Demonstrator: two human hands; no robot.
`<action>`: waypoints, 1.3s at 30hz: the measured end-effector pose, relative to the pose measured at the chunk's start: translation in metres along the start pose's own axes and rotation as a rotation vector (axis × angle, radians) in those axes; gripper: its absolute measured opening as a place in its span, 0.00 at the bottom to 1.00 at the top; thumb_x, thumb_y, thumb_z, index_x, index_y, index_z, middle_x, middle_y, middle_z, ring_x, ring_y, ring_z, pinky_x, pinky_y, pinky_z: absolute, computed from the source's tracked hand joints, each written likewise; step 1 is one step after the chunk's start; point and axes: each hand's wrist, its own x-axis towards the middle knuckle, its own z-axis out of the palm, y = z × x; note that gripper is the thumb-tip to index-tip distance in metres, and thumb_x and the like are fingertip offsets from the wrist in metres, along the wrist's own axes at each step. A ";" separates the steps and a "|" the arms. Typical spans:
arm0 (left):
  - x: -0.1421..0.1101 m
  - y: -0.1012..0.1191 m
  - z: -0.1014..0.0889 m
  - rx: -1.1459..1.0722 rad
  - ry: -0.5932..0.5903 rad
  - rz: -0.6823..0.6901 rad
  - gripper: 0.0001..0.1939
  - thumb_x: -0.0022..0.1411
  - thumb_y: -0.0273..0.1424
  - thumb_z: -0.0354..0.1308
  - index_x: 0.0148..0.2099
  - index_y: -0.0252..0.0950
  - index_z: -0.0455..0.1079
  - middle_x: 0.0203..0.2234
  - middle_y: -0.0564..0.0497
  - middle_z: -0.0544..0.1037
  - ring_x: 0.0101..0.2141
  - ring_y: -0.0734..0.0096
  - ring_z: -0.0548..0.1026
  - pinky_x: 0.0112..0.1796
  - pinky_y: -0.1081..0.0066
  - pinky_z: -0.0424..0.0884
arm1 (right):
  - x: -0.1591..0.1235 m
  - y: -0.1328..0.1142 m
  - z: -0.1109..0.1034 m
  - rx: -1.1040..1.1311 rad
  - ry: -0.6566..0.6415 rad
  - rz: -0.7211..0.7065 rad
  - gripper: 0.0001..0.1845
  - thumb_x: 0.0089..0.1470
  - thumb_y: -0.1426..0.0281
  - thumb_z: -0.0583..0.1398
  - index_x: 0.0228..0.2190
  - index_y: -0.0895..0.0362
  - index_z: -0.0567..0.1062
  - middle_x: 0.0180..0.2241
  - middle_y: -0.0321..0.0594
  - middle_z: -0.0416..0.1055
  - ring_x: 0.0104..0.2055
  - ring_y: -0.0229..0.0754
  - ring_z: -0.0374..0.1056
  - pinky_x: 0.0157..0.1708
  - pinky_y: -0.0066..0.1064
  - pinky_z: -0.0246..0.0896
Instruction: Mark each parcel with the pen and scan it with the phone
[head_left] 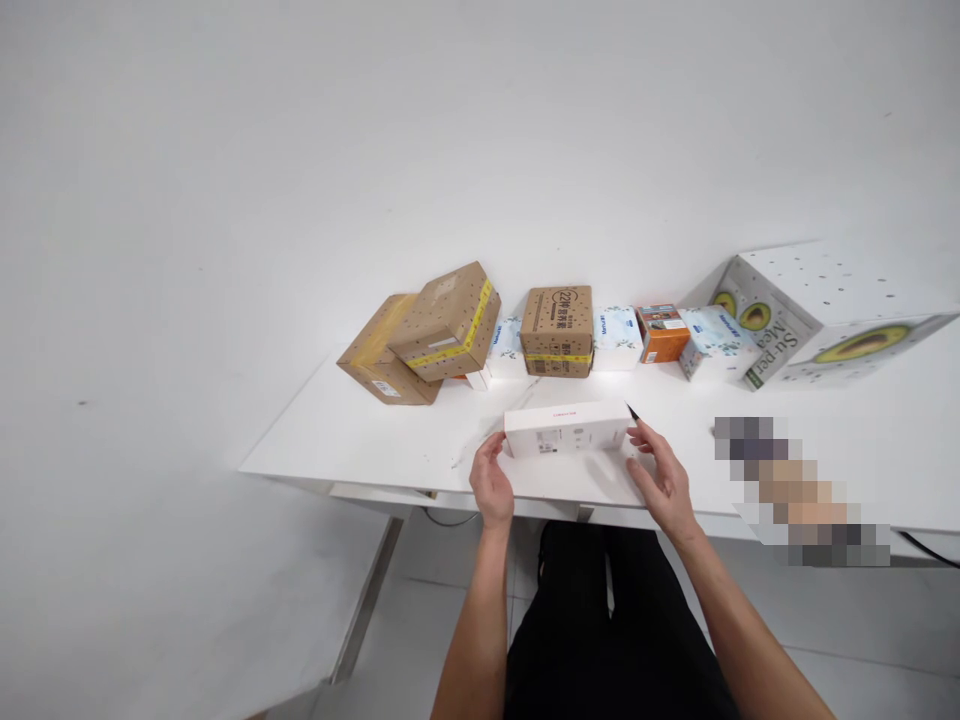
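White box: the long, slim white cardboard box with small print (566,430) stands on a narrow side near the front edge of the white tabletop (300,450), between the two hands.
Left hand: the bare left hand (493,482) is at the box's left end, fingers bent and their tips against or just beside it; how firmly they grip, I cannot tell.
Right hand: the bare right hand (661,482) is at the other end, thumb and fingers wide apart, not closed around the box.
Black tip: a small, dark, pointed thing (633,411) shows by the box's right end; whether a finger holds it, I cannot tell.
Done: the white box lies within reach of both hands, apart from the row behind; its visible faces look whole and closed.
Left over: no opening or unpacking shows on it; handling seems at an early stage, though the far side is hidden.
Back row: brown cardboard boxes with yellow tape (556,335), blue-and-white patterned boxes (616,338), an orange box (663,334) and a large white avocado-print carton (825,320) appear closed too.
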 end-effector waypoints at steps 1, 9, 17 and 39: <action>0.000 0.001 0.000 -0.010 0.000 -0.008 0.19 0.60 0.44 0.54 0.44 0.37 0.77 0.42 0.45 0.79 0.45 0.63 0.74 0.45 0.66 0.66 | -0.001 0.000 0.000 -0.003 0.016 -0.001 0.30 0.58 0.69 0.57 0.61 0.47 0.60 0.49 0.45 0.69 0.48 0.47 0.66 0.48 0.45 0.62; -0.002 0.008 0.005 0.018 -0.061 -0.047 0.20 0.62 0.44 0.54 0.45 0.35 0.76 0.45 0.43 0.78 0.49 0.59 0.73 0.53 0.60 0.64 | -0.005 0.002 0.001 -0.006 0.062 0.038 0.26 0.57 0.69 0.57 0.58 0.51 0.64 0.48 0.47 0.71 0.50 0.48 0.67 0.51 0.48 0.62; -0.001 0.006 0.007 0.179 -0.110 -0.106 0.22 0.62 0.46 0.54 0.49 0.35 0.73 0.48 0.41 0.76 0.53 0.58 0.70 0.56 0.58 0.63 | -0.002 0.001 0.007 -0.118 0.001 0.132 0.25 0.57 0.64 0.57 0.56 0.53 0.65 0.52 0.48 0.70 0.47 0.48 0.69 0.49 0.47 0.66; -0.007 0.010 0.019 0.646 -0.136 -0.019 0.21 0.62 0.46 0.53 0.50 0.39 0.71 0.46 0.44 0.77 0.49 0.58 0.73 0.52 0.60 0.64 | 0.053 0.004 -0.024 -0.979 -0.345 0.433 0.12 0.53 0.66 0.54 0.26 0.57 0.75 0.29 0.53 0.72 0.26 0.50 0.71 0.24 0.38 0.60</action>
